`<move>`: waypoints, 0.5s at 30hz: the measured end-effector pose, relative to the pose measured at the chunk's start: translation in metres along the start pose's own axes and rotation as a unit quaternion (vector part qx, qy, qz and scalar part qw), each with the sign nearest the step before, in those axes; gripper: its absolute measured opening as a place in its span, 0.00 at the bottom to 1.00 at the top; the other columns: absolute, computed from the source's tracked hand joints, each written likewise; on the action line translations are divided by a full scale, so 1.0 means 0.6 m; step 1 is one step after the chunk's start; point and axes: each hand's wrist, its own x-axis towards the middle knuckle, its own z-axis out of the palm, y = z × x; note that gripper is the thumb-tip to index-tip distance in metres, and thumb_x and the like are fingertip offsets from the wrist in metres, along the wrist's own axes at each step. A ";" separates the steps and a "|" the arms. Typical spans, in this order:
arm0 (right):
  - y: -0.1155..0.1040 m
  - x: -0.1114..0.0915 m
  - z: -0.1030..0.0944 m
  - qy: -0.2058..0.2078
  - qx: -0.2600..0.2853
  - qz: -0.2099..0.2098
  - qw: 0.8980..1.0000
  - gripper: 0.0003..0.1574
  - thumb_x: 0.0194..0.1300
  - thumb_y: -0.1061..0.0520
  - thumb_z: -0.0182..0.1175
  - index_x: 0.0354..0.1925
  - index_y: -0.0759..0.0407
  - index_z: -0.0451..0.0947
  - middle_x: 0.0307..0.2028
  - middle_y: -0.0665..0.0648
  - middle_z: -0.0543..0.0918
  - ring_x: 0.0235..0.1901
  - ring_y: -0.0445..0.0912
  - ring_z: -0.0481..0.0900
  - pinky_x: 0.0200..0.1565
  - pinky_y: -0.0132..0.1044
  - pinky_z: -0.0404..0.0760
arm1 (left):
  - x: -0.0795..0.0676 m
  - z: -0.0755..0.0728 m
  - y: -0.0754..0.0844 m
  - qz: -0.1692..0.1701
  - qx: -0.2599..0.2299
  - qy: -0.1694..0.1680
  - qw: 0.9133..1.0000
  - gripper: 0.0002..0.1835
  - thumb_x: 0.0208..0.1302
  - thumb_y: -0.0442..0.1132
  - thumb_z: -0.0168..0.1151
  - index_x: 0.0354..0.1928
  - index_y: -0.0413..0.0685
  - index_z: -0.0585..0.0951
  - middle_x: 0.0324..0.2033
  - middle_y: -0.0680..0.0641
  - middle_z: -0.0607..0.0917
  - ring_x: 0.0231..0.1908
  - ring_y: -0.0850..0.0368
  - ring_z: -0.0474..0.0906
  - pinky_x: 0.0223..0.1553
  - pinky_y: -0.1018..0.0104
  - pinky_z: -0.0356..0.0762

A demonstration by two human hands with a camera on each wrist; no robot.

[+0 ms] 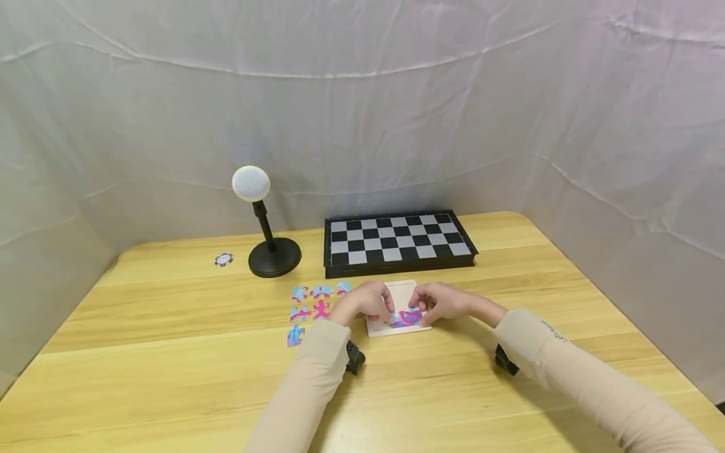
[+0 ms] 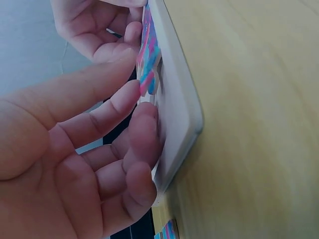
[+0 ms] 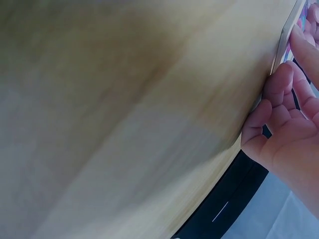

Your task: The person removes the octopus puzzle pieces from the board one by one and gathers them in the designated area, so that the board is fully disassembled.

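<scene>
A small pale puzzle tray [image 1: 403, 290] lies on the table, with pink, purple and blue jigsaw pieces [image 1: 405, 319] along its near side. My left hand [image 1: 369, 299] is over the tray's left part. Its thumb and index finger pinch a blue-and-pink jigsaw piece [image 2: 150, 74], which stands tilted up from the tray in the left wrist view. From the right side, my right hand [image 1: 444, 302] reaches over the tray, its curled index finger and thumb on opposite edges of a piece at the near right corner. That piece is partly covered by the fingers.
Several loose jigsaw pieces [image 1: 300, 313] lie in rows left of the tray, partly behind the left hand. A black-framed chessboard [image 1: 396, 242] lies behind it. Farther left stand a round-headed lamp-like object [image 1: 273, 257] on a black base and a poker chip [image 1: 223, 259].
</scene>
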 end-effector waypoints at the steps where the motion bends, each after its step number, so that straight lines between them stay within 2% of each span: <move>1: 0.000 0.000 0.000 0.000 0.000 0.000 1.000 0.17 0.47 0.66 0.66 0.37 0.69 0.73 0.24 0.53 0.70 0.23 0.40 0.64 0.27 0.29 0.66 | 0.000 0.000 0.000 0.001 -0.003 0.001 1.000 0.07 0.47 0.32 0.68 0.23 0.43 0.77 0.12 0.50 0.69 0.12 0.61 0.62 0.15 0.70 0.60; 10: 0.001 -0.001 -0.001 0.001 0.002 0.003 1.000 0.17 0.47 0.66 0.66 0.37 0.68 0.74 0.25 0.53 0.70 0.24 0.41 0.65 0.27 0.28 0.66 | 0.002 -0.002 -0.004 0.047 -0.018 0.017 0.999 0.08 0.44 0.26 0.67 0.20 0.41 0.75 0.19 0.49 0.75 0.18 0.59 0.68 0.20 0.72 0.67; 15: 0.002 -0.001 0.001 0.002 0.000 0.003 1.000 0.17 0.47 0.65 0.66 0.37 0.68 0.74 0.24 0.53 0.71 0.24 0.41 0.65 0.27 0.28 0.66 | 0.002 -0.001 -0.006 0.055 -0.039 0.019 0.998 0.07 0.44 0.24 0.65 0.21 0.39 0.76 0.18 0.49 0.76 0.17 0.59 0.69 0.21 0.71 0.70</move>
